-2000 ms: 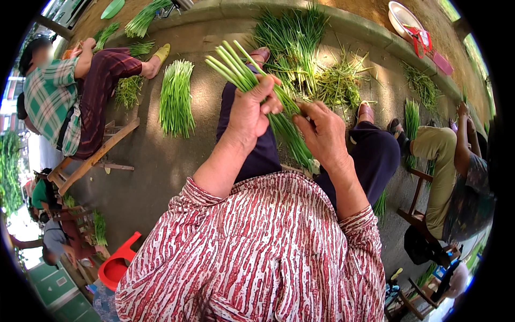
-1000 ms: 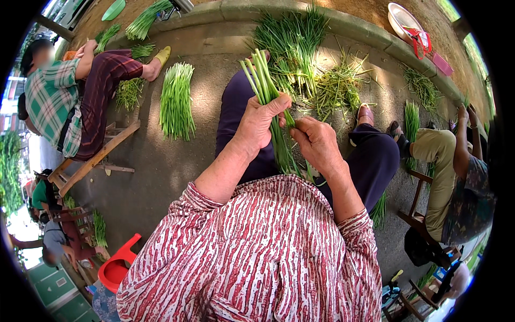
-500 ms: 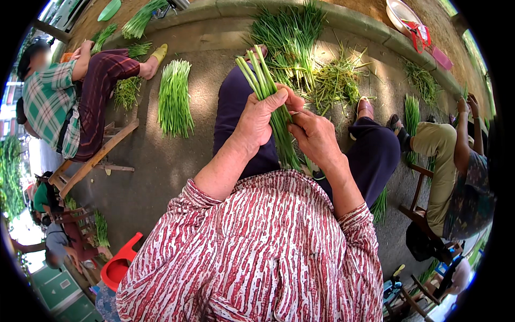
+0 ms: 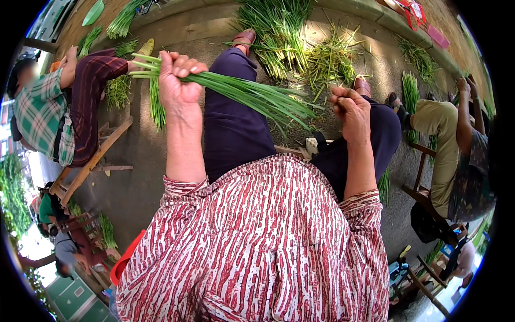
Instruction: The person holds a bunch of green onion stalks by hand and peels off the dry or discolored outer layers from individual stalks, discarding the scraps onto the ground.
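My left hand is closed around the pale stem ends of a bunch of garlic chives. The bunch lies sideways over my left knee, its green leaf tips fanning to the right. Just past those tips, my right hand is raised above my right knee with its fingers curled together; whatever they may hold is too small to make out. Beyond my feet rests a large heap of untrimmed chives, beside loose yellowish trimmings. A neat pile of chives shows partly behind my left hand.
A person in a checked shirt sits at the left on a wooden bench. Another person works at the right near more chives. A concrete curb crosses the far side. Something red stands by my left elbow.
My left hand has moved left and the bunch has swung from upright to nearly level. My right hand has come off the stems and moved right.
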The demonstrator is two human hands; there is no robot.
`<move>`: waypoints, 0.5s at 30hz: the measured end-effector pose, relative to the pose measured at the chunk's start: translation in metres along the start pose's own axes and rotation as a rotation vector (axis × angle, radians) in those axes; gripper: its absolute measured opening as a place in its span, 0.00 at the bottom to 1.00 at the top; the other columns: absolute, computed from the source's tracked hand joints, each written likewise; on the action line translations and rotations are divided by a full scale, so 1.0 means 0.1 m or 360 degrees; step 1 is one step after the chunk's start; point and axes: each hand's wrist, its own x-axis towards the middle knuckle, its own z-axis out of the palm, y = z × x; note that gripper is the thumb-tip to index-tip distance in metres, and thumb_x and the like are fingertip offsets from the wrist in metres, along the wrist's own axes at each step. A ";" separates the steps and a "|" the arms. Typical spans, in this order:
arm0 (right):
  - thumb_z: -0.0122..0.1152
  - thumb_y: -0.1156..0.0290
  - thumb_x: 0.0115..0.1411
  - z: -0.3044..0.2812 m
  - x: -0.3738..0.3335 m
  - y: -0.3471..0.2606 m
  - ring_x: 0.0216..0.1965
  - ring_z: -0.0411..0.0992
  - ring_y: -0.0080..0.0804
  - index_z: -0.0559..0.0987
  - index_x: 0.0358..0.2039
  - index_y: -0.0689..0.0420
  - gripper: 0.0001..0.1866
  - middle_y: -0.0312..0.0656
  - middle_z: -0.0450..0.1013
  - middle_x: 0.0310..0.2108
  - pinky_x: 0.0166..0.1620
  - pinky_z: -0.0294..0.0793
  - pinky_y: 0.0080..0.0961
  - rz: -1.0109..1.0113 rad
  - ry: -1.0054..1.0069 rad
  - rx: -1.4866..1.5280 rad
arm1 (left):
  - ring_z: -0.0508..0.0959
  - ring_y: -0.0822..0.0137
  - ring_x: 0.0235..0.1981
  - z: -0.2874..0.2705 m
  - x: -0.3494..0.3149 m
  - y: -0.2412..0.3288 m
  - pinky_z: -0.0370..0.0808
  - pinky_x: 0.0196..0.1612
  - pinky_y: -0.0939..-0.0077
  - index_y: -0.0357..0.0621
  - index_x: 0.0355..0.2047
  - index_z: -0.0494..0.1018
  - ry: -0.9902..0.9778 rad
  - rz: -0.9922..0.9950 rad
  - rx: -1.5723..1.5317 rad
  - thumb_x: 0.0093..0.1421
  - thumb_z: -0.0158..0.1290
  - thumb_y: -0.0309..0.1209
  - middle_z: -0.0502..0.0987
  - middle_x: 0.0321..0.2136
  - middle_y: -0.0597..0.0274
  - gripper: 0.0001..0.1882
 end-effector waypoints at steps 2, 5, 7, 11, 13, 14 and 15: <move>0.47 0.79 0.55 -0.11 0.02 0.07 0.20 0.64 0.14 0.77 0.35 0.63 0.10 0.34 0.73 0.25 0.24 0.63 0.09 0.0034 0.0009 0.0139 | 0.61 0.77 0.13 -0.03 -0.02 0.13 0.63 0.24 0.74 0.46 0.24 0.67 -0.0103 -0.0013 -0.0095 0.59 0.52 0.44 0.57 0.11 0.73 0.16; 0.47 0.79 0.55 -0.19 0.02 0.15 0.19 0.63 0.14 0.77 0.34 0.63 0.10 0.33 0.70 0.23 0.22 0.61 0.09 0.0042 0.0062 0.0274 | 0.59 0.76 0.13 -0.04 -0.03 0.28 0.61 0.24 0.74 0.46 0.25 0.67 -0.0084 0.0045 -0.0183 0.59 0.52 0.44 0.56 0.11 0.73 0.16; 0.46 0.79 0.55 -0.20 0.03 0.18 0.18 0.62 0.14 0.76 0.35 0.64 0.10 0.32 0.69 0.21 0.21 0.60 0.09 0.0051 0.0072 0.0312 | 0.59 0.77 0.13 -0.05 -0.05 0.37 0.61 0.26 0.75 0.46 0.25 0.66 -0.0207 0.0029 -0.0228 0.60 0.51 0.43 0.56 0.11 0.73 0.15; 0.46 0.79 0.56 -0.22 0.06 0.24 0.16 0.58 0.13 0.75 0.37 0.65 0.11 0.30 0.65 0.19 0.18 0.55 0.10 0.0052 0.0106 0.0301 | 0.58 0.77 0.14 -0.04 -0.05 0.51 0.60 0.26 0.76 0.46 0.26 0.63 -0.0342 0.0045 -0.0236 0.62 0.49 0.42 0.55 0.11 0.73 0.15; 0.46 0.78 0.57 -0.18 0.03 0.23 0.15 0.56 0.13 0.75 0.38 0.65 0.11 0.29 0.63 0.18 0.17 0.52 0.11 0.0054 0.0116 0.0312 | 0.58 0.77 0.14 -0.04 -0.06 0.55 0.59 0.26 0.76 0.46 0.26 0.63 -0.0367 0.0088 -0.0221 0.61 0.49 0.42 0.55 0.11 0.73 0.15; 0.46 0.78 0.58 -0.17 0.03 0.23 0.15 0.54 0.13 0.74 0.39 0.66 0.11 0.28 0.61 0.17 0.17 0.50 0.11 0.0056 0.0094 0.0310 | 0.57 0.76 0.13 -0.07 -0.06 0.59 0.59 0.26 0.77 0.46 0.25 0.64 -0.0317 0.0089 -0.0304 0.61 0.50 0.42 0.55 0.11 0.74 0.15; 0.47 0.77 0.58 -0.17 0.03 0.24 0.15 0.53 0.13 0.74 0.39 0.66 0.10 0.28 0.61 0.17 0.17 0.50 0.11 0.0065 0.0077 0.0310 | 0.57 0.76 0.13 -0.09 -0.06 0.63 0.59 0.26 0.77 0.45 0.25 0.64 -0.0308 0.0099 -0.0313 0.61 0.50 0.42 0.55 0.11 0.74 0.15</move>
